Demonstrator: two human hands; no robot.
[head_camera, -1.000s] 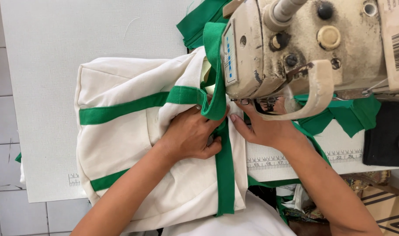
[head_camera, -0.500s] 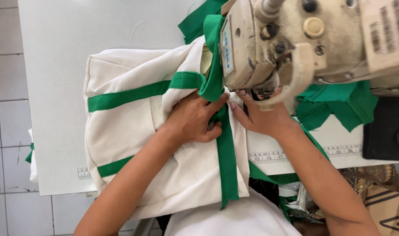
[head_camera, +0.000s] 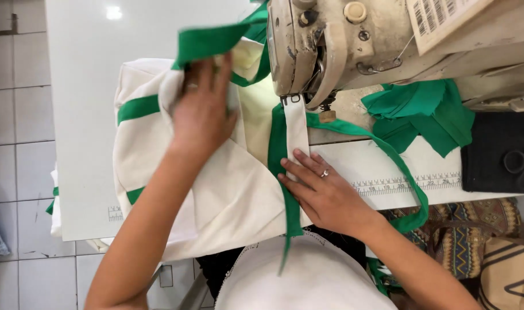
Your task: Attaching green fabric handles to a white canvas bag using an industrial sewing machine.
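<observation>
A cream fabric bag (head_camera: 227,183) with green straps lies on the white sewing table (head_camera: 89,115). My left hand (head_camera: 201,109) grips a bunched fold of the bag with a green strap (head_camera: 207,41) and holds it lifted to the left of the sewing machine (head_camera: 342,40). My right hand (head_camera: 319,192) lies flat with fingers spread on a cream band edged by green binding (head_camera: 279,155), just below the presser foot (head_camera: 293,99). The band runs under the foot.
A heap of green fabric (head_camera: 428,112) lies right of the machine. Black scissors (head_camera: 517,161) rest on a dark pad at the far right. A ruler scale (head_camera: 405,183) is printed along the table's front edge. The floor at left is tiled. Patterned cloth (head_camera: 474,235) hangs below right.
My left hand left the seam by the needle and lifted a fold of the bag up and left. My right hand slid down onto the band. The view moved closer.
</observation>
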